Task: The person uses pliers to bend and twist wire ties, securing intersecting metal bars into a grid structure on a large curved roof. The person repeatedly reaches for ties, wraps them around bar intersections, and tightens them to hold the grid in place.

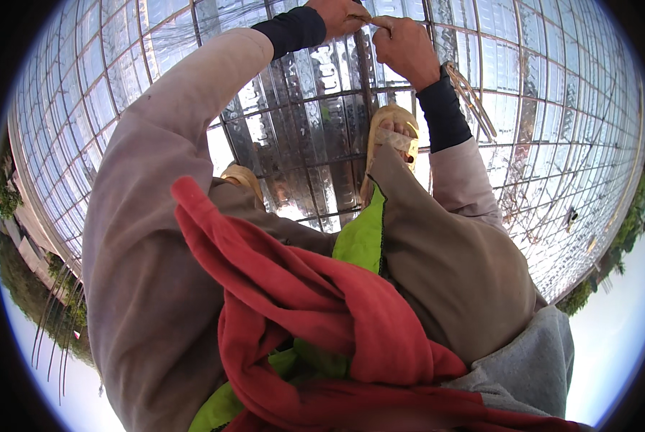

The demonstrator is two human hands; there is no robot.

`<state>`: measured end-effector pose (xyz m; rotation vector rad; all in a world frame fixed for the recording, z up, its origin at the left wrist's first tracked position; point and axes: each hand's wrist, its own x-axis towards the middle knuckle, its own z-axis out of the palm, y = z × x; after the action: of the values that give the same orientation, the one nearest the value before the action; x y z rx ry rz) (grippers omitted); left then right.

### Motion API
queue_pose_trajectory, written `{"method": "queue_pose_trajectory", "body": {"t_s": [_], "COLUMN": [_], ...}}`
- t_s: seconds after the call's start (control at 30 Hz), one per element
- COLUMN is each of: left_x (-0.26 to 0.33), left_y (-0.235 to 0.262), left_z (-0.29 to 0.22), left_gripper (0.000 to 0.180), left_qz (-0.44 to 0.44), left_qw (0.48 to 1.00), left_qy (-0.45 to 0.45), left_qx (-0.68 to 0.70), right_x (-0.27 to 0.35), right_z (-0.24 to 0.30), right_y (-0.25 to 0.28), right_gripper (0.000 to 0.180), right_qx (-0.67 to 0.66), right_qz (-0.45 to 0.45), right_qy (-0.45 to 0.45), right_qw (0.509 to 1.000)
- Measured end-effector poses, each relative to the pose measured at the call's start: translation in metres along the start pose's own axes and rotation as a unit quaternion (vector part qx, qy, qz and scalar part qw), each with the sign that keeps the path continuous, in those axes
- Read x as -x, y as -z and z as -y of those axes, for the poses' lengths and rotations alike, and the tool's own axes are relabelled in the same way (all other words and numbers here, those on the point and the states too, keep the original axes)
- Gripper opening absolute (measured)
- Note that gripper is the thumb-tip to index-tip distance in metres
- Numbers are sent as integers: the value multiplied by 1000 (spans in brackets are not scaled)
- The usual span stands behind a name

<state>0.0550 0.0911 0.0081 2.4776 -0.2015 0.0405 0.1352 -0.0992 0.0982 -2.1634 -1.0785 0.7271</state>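
Note:
Near the top edge, my left hand (340, 17) and my right hand (406, 50) meet at their fingertips, above the crossing of dark steel bars. My left fingers are closed in a pinch; whatever is in them is too small to make out. The right hand is closed too, its index finger stretched toward the left fingertips, and its grip is hidden. Beside my right wrist is a tool with two long rusty handles (473, 104), like pincers; its head is hidden. A loose bundle of thin wire (180, 32) lies left of my left forearm.
A grid of steel reinforcing bars (365, 79) spreads over shiny ribbed metal sheeting (265, 137). My sandalled foot (393, 133) stands on it. A red cloth (301, 288) hangs in front of me. Upright bars (56, 324) and greenery show beyond the left edge.

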Motion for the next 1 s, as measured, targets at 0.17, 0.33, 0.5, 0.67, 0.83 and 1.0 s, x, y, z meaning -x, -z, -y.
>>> {"method": "queue_pose_trajectory", "body": {"t_s": [0.17,0.33,0.5,0.67,0.83,1.0], "left_x": [4,12,19,-7,-56,-56], "left_y": [-2,14,17,27,34,66], "left_z": [-15,-25,-15,-7,-11,-15], "left_gripper": [21,20,18,17,14,35], "left_qz": [-122,-110,-120,-67,33,82], "left_qw": [988,966,956,969,991,979], "left_qy": [73,149,193,229,83,178], "left_qx": [56,181,184,65,-99,-49], "right_x": [-10,-33,-35,-4,-2,9], "right_z": [11,-41,-70,-43,-16,-13], "right_y": [14,0,-11,-51,-74,-17], "right_gripper": [36,26,24,14,18,17], "right_qx": [224,168,133,69,-84,72], "right_qz": [-170,-74,-41,-165,-158,-38], "right_qy": [122,139,109,9,-139,20], "right_qw": [952,973,984,984,974,996]}}
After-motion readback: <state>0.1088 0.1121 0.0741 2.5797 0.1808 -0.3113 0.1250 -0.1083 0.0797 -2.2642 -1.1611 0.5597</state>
